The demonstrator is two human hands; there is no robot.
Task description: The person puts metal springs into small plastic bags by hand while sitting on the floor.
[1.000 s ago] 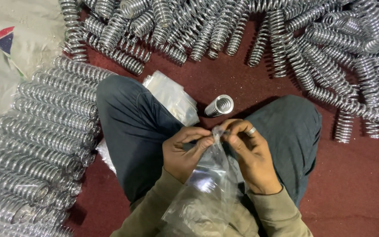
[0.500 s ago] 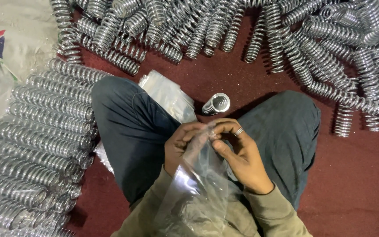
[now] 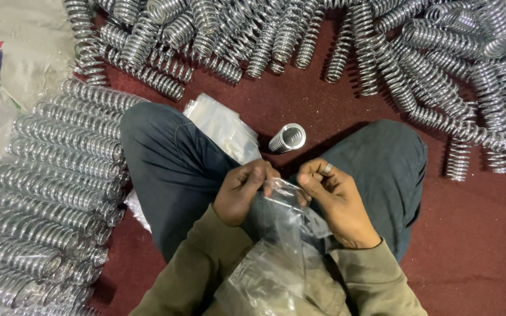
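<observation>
Step in hand: by the look of it, the mouth of a clear plastic bag (image 3: 276,234) is being worked open, held up between both hands over the lap.
Left hand (image 3: 242,193): fingers curled and pressed together, pinching the bag's upper edge on its left.
Right hand (image 3: 338,205): thumb and forefinger pinch the same edge on its right; a ring sits on one finger.
Bag's place: its top lies between the two sets of fingertips, the rest hangs below them toward the body.
Bag's axis: the long axis runs from the fingertips down to the lap, mouth pointing up and away from the person.
Next move, as a judgement: it calls for parting the two film layers, a sliding rub between thumb and finger.
Single spring (image 3: 287,138): just beyond the fingertips, lying on the floor, open end facing the camera.
Stack of bags (image 3: 221,126): beyond the left fingers.
Loose springs (image 3: 300,35): well beyond both hands.
Bagged springs (image 3: 48,175): far left of the left fingers.
</observation>
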